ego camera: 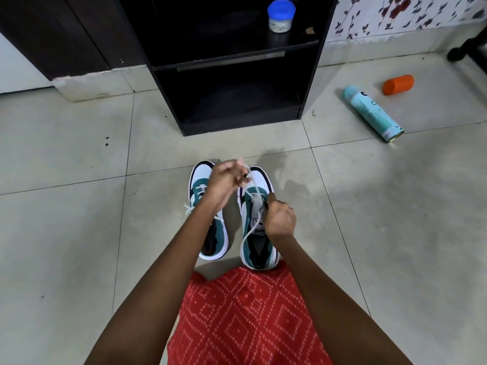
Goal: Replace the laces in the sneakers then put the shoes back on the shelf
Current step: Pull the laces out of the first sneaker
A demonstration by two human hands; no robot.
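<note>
Two white, teal and black sneakers stand side by side on the tiled floor, toes pointing away from me. The left sneaker carries a white lace tied near its throat. Over the toe of the right sneaker my left hand pinches a white lace and holds it up and taut. My right hand grips the right side of that shoe near the tongue. A loose length of the lace runs down across the tongue. The black shelf unit stands open straight ahead.
A jar with a blue lid sits on the upper shelf. A teal spray can and an orange cap lie on the floor to the right. A dark cabinet stands at the back left. My red patterned garment covers my lap.
</note>
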